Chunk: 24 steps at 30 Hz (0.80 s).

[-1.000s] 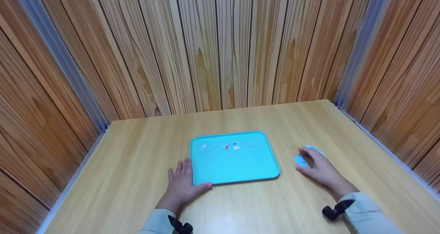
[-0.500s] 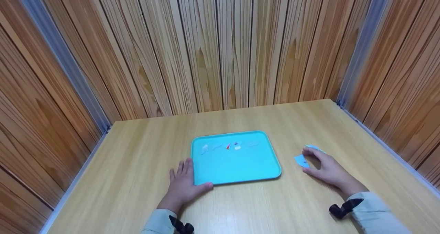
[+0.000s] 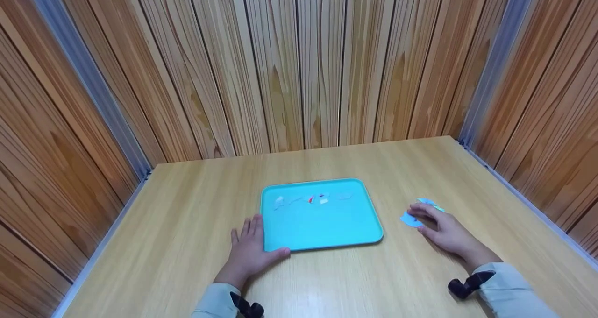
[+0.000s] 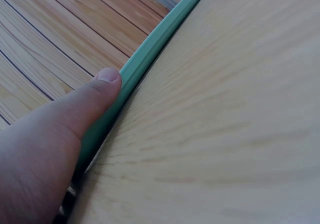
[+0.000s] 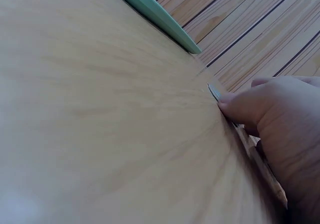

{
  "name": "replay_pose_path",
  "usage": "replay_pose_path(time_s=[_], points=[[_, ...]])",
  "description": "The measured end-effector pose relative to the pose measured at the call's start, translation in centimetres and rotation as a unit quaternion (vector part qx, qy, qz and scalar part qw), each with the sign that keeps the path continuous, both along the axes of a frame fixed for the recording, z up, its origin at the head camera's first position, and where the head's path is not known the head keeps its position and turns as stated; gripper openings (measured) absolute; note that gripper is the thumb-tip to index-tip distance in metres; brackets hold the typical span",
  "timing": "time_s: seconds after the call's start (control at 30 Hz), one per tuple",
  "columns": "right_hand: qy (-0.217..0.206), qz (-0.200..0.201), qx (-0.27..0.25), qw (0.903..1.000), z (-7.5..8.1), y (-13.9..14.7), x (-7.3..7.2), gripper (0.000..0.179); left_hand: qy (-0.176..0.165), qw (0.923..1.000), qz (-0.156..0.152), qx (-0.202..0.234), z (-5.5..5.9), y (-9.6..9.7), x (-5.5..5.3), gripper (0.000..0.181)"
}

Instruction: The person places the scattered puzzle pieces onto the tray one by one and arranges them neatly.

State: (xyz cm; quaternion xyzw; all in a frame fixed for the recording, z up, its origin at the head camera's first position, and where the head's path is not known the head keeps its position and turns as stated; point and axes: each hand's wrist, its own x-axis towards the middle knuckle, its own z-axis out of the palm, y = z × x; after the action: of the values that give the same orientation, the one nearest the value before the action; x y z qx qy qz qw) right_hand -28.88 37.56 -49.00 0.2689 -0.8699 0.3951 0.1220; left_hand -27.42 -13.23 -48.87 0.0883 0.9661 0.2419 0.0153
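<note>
My left hand (image 3: 250,250) rests at the near left corner of a turquoise tray (image 3: 327,229), fingers spread along its left side. In the left wrist view, the thumb (image 4: 102,86) touches the tray's outer edge. To the right of the tray, my right hand (image 3: 444,229) bends over a flat light blue piece (image 3: 410,220), paper-like, on the table. Its fingers and thumb stand apart about the piece. The right thumb (image 5: 232,104) is at a thin edge in the right wrist view. Another blue piece with some green (image 3: 430,203) lies behind the fingers, partly hidden.
Several small pale scraps (image 3: 323,200), one partly red, lie in a row in the tray's far half. The light wood table (image 3: 196,201) meets a wood-plank wall (image 3: 299,75) at the back, with more plank walls at both sides.
The right hand has drawn slightly right, and its fingers have lowered over the blue piece. The left hand keeps its place at the tray. The whole head view has shifted a little.
</note>
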Motion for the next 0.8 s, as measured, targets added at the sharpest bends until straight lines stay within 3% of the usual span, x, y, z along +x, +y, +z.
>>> replay_pose_path(time_s=[0.1,0.33,0.5,0.8], points=[[-0.002,0.015,-0.015,0.9998,-0.1,0.0,0.0,0.045,-0.001,1.0000,0.000,0.003,0.0,0.0,0.1,0.130],[-0.047,-0.047,0.021,0.9976,0.0,-0.3,-0.2,0.055,-0.003,1.0000,-0.001,0.009,0.2,0.0,0.2,0.130],[-0.066,-0.055,0.014,0.9962,0.2,-0.9,-0.5,0.050,-0.002,1.0000,-0.001,0.005,0.4,0.0,0.1,0.130],[-0.042,-0.057,0.031,0.9970,0.3,-1.4,-0.6,0.048,-0.006,1.0000,0.001,0.001,0.1,0.0,0.0,0.130]])
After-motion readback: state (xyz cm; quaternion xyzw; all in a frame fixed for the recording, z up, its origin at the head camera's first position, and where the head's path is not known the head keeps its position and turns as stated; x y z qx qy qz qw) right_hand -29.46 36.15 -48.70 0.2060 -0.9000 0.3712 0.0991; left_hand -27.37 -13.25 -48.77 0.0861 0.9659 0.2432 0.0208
